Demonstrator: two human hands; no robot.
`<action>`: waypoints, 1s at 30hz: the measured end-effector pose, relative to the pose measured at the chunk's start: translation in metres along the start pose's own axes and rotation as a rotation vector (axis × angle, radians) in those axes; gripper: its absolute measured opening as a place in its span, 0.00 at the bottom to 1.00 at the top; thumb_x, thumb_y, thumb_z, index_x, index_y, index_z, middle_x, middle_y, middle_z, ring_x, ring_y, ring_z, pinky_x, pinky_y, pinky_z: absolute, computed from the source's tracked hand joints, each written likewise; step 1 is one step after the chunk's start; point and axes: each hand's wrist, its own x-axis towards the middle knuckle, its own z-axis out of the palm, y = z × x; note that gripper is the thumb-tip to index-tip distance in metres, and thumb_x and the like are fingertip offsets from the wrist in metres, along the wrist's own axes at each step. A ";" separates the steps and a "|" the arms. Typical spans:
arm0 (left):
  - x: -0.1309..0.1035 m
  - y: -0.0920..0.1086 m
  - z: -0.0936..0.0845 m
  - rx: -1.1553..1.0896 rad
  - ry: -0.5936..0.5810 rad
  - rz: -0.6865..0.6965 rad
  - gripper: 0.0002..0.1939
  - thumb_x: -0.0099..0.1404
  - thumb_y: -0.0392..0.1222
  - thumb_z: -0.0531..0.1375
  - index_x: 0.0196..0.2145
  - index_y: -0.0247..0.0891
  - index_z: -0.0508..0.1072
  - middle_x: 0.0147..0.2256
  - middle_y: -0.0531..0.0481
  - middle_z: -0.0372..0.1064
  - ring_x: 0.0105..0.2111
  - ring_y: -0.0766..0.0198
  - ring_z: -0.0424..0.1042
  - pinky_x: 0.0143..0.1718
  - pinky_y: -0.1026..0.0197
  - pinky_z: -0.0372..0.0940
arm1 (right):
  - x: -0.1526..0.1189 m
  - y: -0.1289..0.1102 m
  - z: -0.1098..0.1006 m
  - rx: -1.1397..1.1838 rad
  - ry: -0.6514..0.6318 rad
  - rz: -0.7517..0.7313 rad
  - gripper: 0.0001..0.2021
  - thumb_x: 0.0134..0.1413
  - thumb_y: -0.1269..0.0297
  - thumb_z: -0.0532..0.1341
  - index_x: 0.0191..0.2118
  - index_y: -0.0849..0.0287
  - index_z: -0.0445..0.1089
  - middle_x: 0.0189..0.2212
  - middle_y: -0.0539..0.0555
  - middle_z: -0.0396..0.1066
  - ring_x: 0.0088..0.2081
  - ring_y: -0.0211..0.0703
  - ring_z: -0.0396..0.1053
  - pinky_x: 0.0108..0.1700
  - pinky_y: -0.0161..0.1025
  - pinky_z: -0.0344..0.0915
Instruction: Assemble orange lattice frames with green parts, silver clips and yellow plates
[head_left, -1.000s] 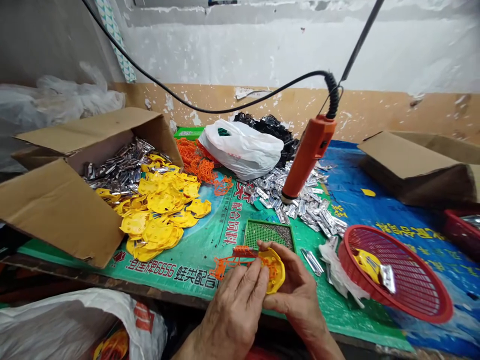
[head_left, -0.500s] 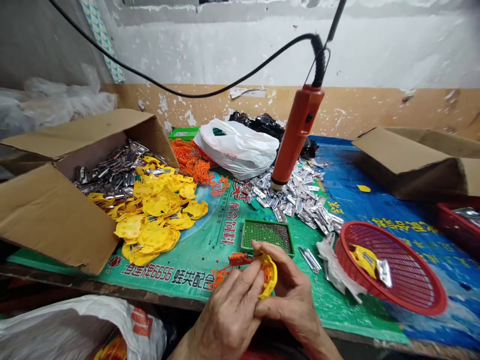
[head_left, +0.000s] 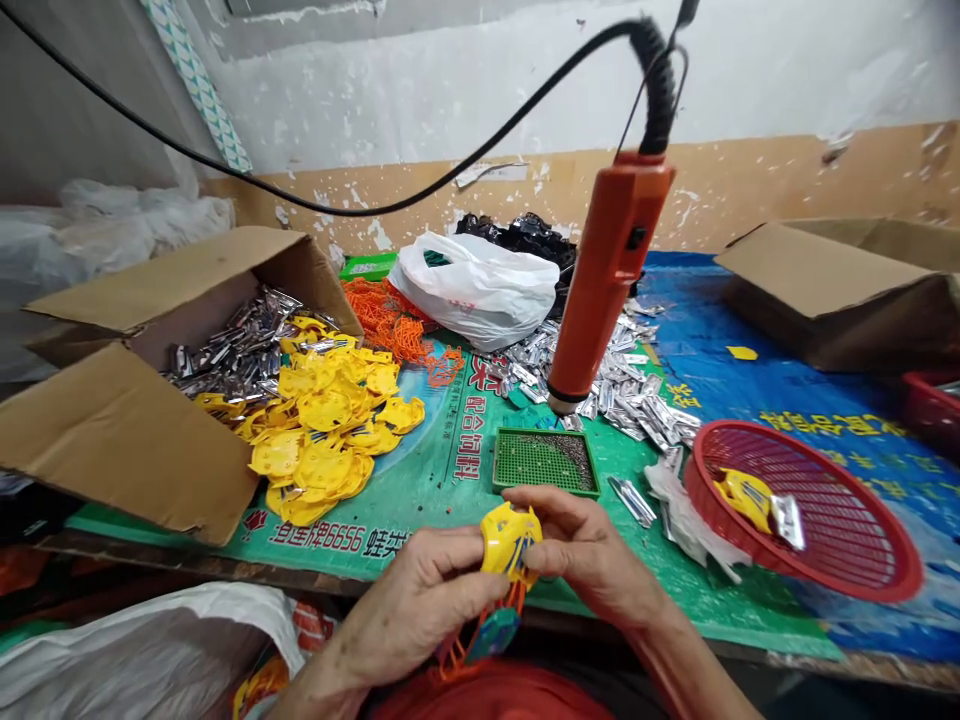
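A curved yellow plastic shell with dark markings point(head_left: 501, 538) is held between my two hands, over the front edge of the table. My left hand point(head_left: 427, 595) pinches its left and lower side. The fingers of my right hand point(head_left: 592, 555) are closed on its right side. Orange plastic latticework point(head_left: 456, 655) and a teal patch point(head_left: 496, 632) show beneath the shell; whether they are joined to it I cannot tell. Just beyond my hands lies a green mesh tray point(head_left: 517, 488) with small dark screws heaped at its right. Above the tray hangs an orange electric screwdriver point(head_left: 611, 270).
Yellow shells point(head_left: 322, 440) and metal strips spill from a cardboard box point(head_left: 135, 440) on the left. More metal strips point(head_left: 652, 410) lie behind the tray. A red basket point(head_left: 840, 545) stands right. Behind are a white bag point(head_left: 480, 290) and orange lattice pieces point(head_left: 386, 320).
The yellow shell has turned, its outer face now towards me. The orange latticework has come down below it, towards me. The screwdriver appears larger and the view has shifted slightly.
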 end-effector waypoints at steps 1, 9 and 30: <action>0.001 -0.003 -0.002 -0.091 -0.012 -0.055 0.10 0.63 0.41 0.57 0.32 0.34 0.77 0.26 0.53 0.64 0.26 0.70 0.59 0.27 0.68 0.55 | 0.000 0.000 0.002 0.028 0.010 0.034 0.20 0.34 0.64 0.74 0.40 0.51 0.77 0.35 0.49 0.76 0.34 0.36 0.71 0.37 0.33 0.68; 0.014 -0.025 0.006 -0.636 0.074 -0.245 0.18 0.55 0.51 0.66 0.25 0.30 0.75 0.19 0.53 0.63 0.17 0.75 0.57 0.19 0.71 0.53 | -0.001 0.002 0.001 -0.029 0.129 0.178 0.20 0.33 0.63 0.73 0.38 0.56 0.75 0.32 0.48 0.75 0.26 0.32 0.68 0.28 0.30 0.63; 0.024 -0.056 0.010 -0.852 0.131 -0.419 0.21 0.47 0.49 0.71 0.31 0.28 0.77 0.22 0.49 0.70 0.20 0.69 0.65 0.26 0.64 0.63 | -0.007 0.014 0.004 -0.178 0.134 0.184 0.15 0.41 0.60 0.69 0.38 0.57 0.73 0.32 0.50 0.73 0.36 0.41 0.69 0.40 0.40 0.64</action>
